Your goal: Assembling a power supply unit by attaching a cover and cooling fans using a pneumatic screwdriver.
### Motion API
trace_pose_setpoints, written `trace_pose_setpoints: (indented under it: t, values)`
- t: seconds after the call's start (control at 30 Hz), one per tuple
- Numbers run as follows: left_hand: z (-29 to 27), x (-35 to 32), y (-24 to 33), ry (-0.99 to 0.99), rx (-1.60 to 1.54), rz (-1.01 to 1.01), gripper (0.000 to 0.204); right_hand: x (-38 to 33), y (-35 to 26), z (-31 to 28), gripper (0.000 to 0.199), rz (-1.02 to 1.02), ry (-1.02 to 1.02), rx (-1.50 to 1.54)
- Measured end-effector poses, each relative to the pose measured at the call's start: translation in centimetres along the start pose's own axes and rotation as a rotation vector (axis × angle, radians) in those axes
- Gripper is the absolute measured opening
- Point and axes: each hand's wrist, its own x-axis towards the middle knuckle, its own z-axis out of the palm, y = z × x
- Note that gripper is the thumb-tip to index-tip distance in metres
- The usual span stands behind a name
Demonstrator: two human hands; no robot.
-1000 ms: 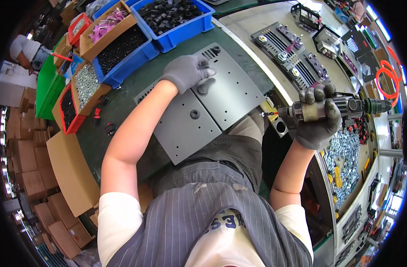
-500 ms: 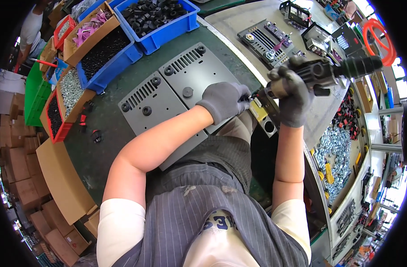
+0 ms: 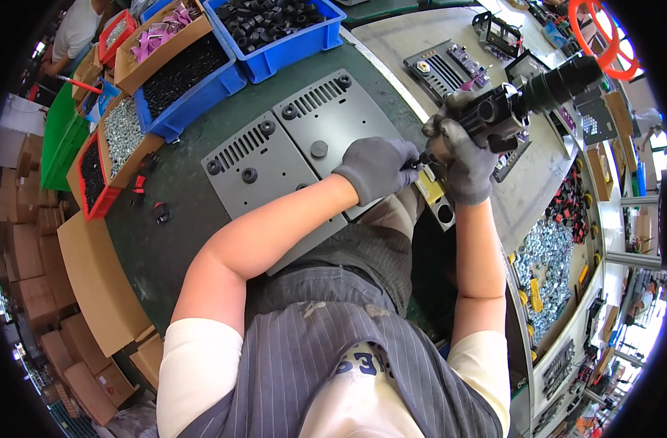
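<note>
power screwdriver (image 3: 519, 102), black and bulky, sits in our right hand (image 3: 465, 164), which is wrapped tight around its grip just past the near right edge of the green tabletop (image 3: 166, 241). our left hand (image 3: 377, 168), in a grey glove like the other, is curled closed with its fingertips pinched at the tool's tip; whatever small piece it pinches is too tiny for us to make out. both hands meet above the near corner of the right grey metal plate (image 3: 333, 128), which lies flat on the tabletop, edge to edge with a second grey plate (image 3: 253, 171) to its left. each plate has a row of slots and black round feet near its far end. beyond the plates stand a blue bin of black parts (image 3: 275, 29) and a cardboard-lined bin of small dark pieces (image 3: 180, 69); farther left we see a tray of silver screws (image 3: 122, 131). to our right, lower down, a heap of shiny metal nuts (image 3: 552, 263) fills a trough.
</note>
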Motion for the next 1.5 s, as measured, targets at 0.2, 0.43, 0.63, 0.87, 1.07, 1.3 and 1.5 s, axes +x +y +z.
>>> trace_pose_setpoints:
  t: [0.2, 0.43, 0.63, 0.87, 1.07, 1.3, 1.5]
  values:
    - [0.1, 0.3, -0.4, 0.01, -0.015, -0.03, 0.03, 1.3, 1.7, -0.7, 0.029, -0.005, 0.055, 0.058]
    - [0.1, 0.6, -2.5, 0.165, -0.451, -0.083, 0.041, 1.3, 1.3, -0.4, 0.032, 0.091, -0.044, -0.051]
    - [-5.0, -4.6, -4.1, 0.13, -1.588, -0.351, 0.031, 1.6, 1.1, -0.2, 0.037, 0.077, -0.089, -0.025]
    - [-5.6, -10.0, -3.9, 0.425, -1.763, -0.494, 0.026, 0.8, -0.7, 1.5, 0.034, -0.083, -0.077, 0.164]
    - [-3.4, -12.7, -6.3, 0.311, -2.193, -0.332, 0.023, -1.3, -1.7, 4.9, 0.04, -0.109, -0.219, 0.486]
    - [-2.9, -14.1, -4.6, 0.265, -1.981, -0.38, 0.031, -2.9, -2.1, 8.3, 0.044, -0.144, -0.24, 0.447]
    - [-2.3, -15.9, -6.4, 0.11, -1.966, -0.288, 0.033, -2.7, -1.5, 9.1, 0.041, -0.139, -0.336, 0.545]
